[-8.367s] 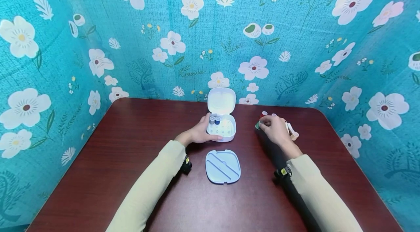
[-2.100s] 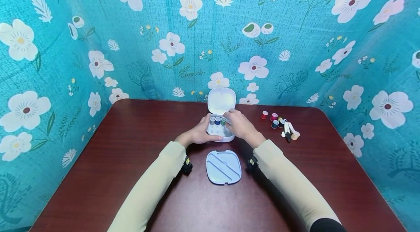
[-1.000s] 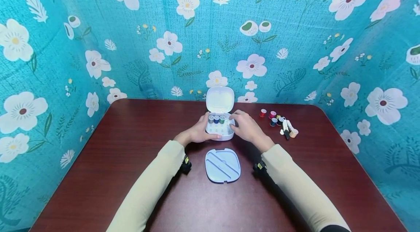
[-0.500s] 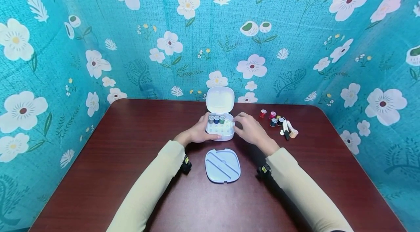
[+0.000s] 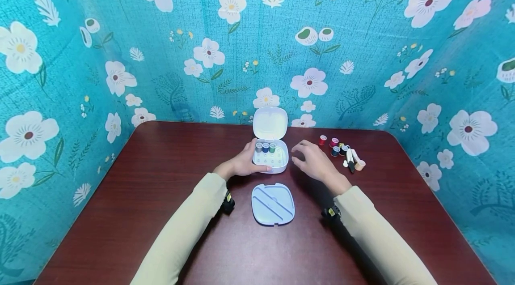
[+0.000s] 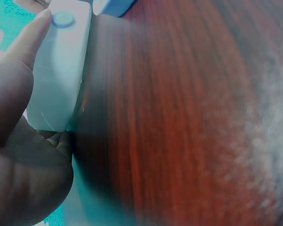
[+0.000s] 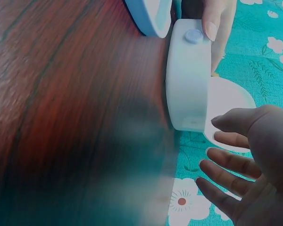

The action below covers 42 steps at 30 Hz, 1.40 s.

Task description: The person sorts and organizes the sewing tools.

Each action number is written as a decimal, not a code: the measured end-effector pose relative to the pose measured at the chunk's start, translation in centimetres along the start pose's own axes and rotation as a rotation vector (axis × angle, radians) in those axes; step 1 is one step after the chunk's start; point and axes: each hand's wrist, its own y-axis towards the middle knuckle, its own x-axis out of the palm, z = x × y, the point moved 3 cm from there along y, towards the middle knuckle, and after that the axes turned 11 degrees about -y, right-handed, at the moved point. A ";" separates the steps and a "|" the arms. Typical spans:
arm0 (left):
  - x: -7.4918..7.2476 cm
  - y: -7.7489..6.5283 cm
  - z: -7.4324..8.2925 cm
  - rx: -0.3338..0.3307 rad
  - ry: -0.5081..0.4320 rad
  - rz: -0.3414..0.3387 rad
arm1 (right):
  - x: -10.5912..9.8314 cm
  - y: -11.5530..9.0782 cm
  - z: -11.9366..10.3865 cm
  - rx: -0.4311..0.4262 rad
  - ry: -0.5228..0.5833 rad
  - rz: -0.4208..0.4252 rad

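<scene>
A white sewing box (image 5: 277, 170) stands on the table with its hinged lid (image 5: 270, 122) raised. Three thread spools, grey (image 5: 259, 147), blue (image 5: 265, 147) and green (image 5: 272, 147), stand in its back row; short pegs fill the rest. My left hand (image 5: 242, 163) grips the box's left side, thumb at the front near a round button (image 7: 194, 36) seen in the right wrist view. Just right of the box hovers my right hand (image 5: 315, 162), touching nothing; its fingers (image 7: 224, 176) are spread and loosely bent.
A pale blue tray (image 5: 273, 204) with diagonal ridges lies in front of the box. To the right are loose spools, including a red one (image 5: 322, 140), a pink one (image 5: 334, 142) and a dark teal one (image 5: 335, 151), plus small white and black items (image 5: 351, 159).
My right hand took the green spool from the right-hand group and set it in the box beside the blue one. It then let go and drew back rightward. My left hand stayed put.
</scene>
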 end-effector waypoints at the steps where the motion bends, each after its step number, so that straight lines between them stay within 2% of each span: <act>1: 0.0 0.0 0.0 0.003 -0.001 0.000 | -0.1 -0.1 0.1 -0.003 0.001 0.005; 12: -0.1 0.0 0.0 0.012 -0.010 -0.006 | -0.8 -1.8 2.5 -0.018 0.020 0.056; 22: 0.0 0.1 0.0 0.019 0.002 -0.006 | -2.5 -3.7 5.3 -0.008 -0.008 0.172; 42: -0.2 0.1 -0.1 0.004 -0.002 -0.009 | -5.1 -7.0 10.3 0.240 -0.083 0.187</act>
